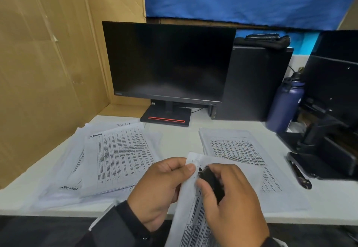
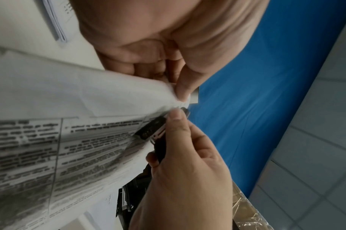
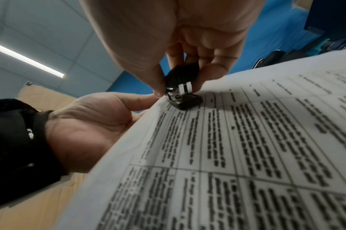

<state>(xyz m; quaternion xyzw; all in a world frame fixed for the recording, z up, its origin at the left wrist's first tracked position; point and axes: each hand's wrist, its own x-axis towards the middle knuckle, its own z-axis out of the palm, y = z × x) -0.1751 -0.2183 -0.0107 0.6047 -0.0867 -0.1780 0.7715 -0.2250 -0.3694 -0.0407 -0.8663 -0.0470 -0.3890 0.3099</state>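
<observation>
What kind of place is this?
Probably an office desk: a monitor, a computer tower and stacks of printed papers. The left hand pinches a sheet; the right hand grips a stapler.

The white table (image 1: 174, 136) carries a dark monitor (image 1: 168, 62) on a flat black base, with a black computer tower (image 1: 251, 83) just right of the monitor and a dark blue bottle (image 1: 284, 105) farther right. In front of the monitor to the left lies a loose pile of printed papers (image 1: 120, 157), and in front to the right a neater stack of sheets (image 1: 232, 147). Well right of the monitor, a pen (image 1: 300, 175) lies beside a black stand (image 1: 325, 149).
</observation>
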